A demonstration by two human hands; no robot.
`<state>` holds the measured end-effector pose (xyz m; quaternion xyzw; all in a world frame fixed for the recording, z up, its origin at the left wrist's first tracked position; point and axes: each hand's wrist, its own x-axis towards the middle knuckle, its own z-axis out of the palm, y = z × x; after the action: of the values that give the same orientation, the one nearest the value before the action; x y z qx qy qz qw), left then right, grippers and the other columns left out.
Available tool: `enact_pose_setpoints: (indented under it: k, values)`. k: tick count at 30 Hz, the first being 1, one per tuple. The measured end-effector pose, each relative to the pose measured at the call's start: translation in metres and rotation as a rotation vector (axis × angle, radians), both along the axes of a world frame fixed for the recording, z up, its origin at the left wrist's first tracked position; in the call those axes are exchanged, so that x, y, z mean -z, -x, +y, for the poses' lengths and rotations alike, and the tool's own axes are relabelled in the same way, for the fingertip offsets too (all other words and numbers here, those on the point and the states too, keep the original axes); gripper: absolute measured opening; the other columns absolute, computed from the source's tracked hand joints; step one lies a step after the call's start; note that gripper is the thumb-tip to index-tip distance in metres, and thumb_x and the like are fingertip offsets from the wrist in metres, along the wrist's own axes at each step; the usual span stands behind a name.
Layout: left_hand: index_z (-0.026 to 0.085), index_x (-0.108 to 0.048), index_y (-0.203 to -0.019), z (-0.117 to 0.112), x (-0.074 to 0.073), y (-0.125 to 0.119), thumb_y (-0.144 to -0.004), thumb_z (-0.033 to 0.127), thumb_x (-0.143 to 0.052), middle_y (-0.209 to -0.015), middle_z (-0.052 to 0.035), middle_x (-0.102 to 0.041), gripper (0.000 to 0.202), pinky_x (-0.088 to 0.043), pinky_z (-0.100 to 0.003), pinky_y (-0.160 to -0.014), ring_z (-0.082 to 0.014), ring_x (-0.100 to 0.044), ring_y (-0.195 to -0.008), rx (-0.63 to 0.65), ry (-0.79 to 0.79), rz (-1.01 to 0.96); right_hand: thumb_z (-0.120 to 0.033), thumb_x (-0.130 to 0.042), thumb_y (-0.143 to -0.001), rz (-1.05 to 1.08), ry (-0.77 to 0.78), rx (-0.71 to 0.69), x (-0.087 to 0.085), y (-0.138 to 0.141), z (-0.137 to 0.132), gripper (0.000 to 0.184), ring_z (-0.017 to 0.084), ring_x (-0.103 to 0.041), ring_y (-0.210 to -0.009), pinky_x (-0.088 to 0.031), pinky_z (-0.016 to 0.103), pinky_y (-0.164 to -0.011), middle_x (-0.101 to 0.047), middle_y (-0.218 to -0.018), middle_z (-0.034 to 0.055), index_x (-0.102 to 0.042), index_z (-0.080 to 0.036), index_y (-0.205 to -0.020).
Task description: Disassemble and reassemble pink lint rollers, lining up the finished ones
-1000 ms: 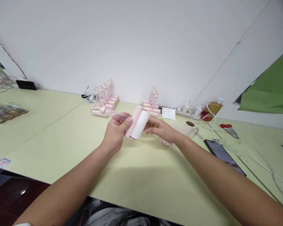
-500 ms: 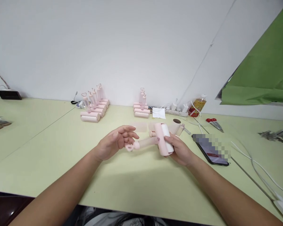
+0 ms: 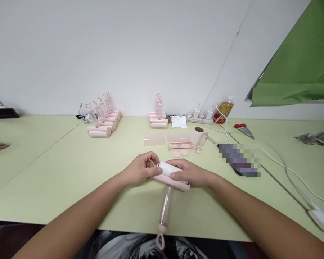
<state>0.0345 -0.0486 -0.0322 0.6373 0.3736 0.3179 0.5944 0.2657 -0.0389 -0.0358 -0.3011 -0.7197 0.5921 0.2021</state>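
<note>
A pink lint roller (image 3: 175,182) with a white roll (image 3: 169,168) is held between both hands above the table. Its clear pink handle points down toward me and ends in a heart-shaped loop. My right hand (image 3: 190,173) wraps the right part of the head, thumb on the white roll. At the left end, my left hand (image 3: 144,167) grips the head with thumb and curled fingers. Beyond the hands lie an open pink roller casing (image 3: 180,145), two pink discs (image 3: 180,153), clear covers (image 3: 154,139), a loose roll (image 3: 198,135) and a separate handle (image 3: 201,141).
Several assembled lint rollers (image 3: 102,124) stand at the back left, more (image 3: 158,120) at back centre. A power strip (image 3: 199,120), a bottle (image 3: 224,109), red-handled scissors (image 3: 244,130) and a phone (image 3: 239,160) are to the right. White cables (image 3: 291,176) cross the right side.
The lint roller has turned so its handle points toward me instead of left. My left hand has moved from beside the handle onto the roller head. The view has shifted slightly.
</note>
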Motion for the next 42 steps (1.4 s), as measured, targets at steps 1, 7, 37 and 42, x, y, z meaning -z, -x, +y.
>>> enact_pose_setpoints:
  k: [1, 7, 37, 42]
  values:
    - [0.018, -0.053, -0.083, 0.000, 0.000, 0.000, -0.071, 0.037, -0.073, -0.052, 0.0073, -0.047, 0.030, -0.032, -0.019, -0.043, -0.0074, -0.045, -0.044, 0.002, 0.020, 0.019, -0.046, -0.065, -0.081, -0.011, -0.009, -0.005, 0.000, 0.000, 0.000, 0.045, 0.017, -0.055, -0.081, -0.040, 0.023, -0.066, -0.063, -0.096, 0.0035, -0.065, -0.016, -0.113]
    - [0.019, -0.048, -0.073, -0.001, 0.002, -0.006, -0.067, 0.032, -0.075, -0.052, 0.0079, -0.047, 0.031, -0.033, -0.019, -0.040, -0.0075, -0.048, -0.041, -0.041, 0.081, -0.008, -0.046, -0.064, -0.082, -0.040, -0.089, 0.090, 0.004, -0.001, 0.003, 0.042, 0.021, -0.060, -0.092, -0.045, 0.028, -0.076, -0.067, -0.104, 0.0057, -0.067, -0.017, -0.112]
    - [0.019, -0.051, -0.080, 0.017, 0.019, 0.004, -0.076, 0.040, -0.064, -0.059, 0.0059, -0.052, 0.025, -0.033, -0.020, -0.045, -0.0081, -0.047, -0.048, -0.205, -0.147, 0.306, -0.032, -0.067, -0.074, -0.144, -0.309, 0.538, 0.016, 0.007, 0.011, 0.043, 0.025, -0.059, -0.100, -0.045, 0.035, -0.084, -0.066, -0.113, 0.0060, -0.064, -0.019, -0.114]
    - [0.019, -0.056, -0.112, 0.018, 0.015, 0.010, -0.078, 0.041, -0.063, -0.079, -0.0001, -0.062, 0.041, -0.044, -0.025, -0.060, -0.0132, -0.056, -0.065, -0.210, -0.209, 0.275, -0.037, -0.070, -0.071, -0.062, -0.282, 0.486, 0.015, 0.005, 0.010, 0.042, 0.022, -0.059, -0.088, -0.046, 0.032, -0.074, -0.066, -0.101, 0.0062, -0.064, -0.017, -0.107]
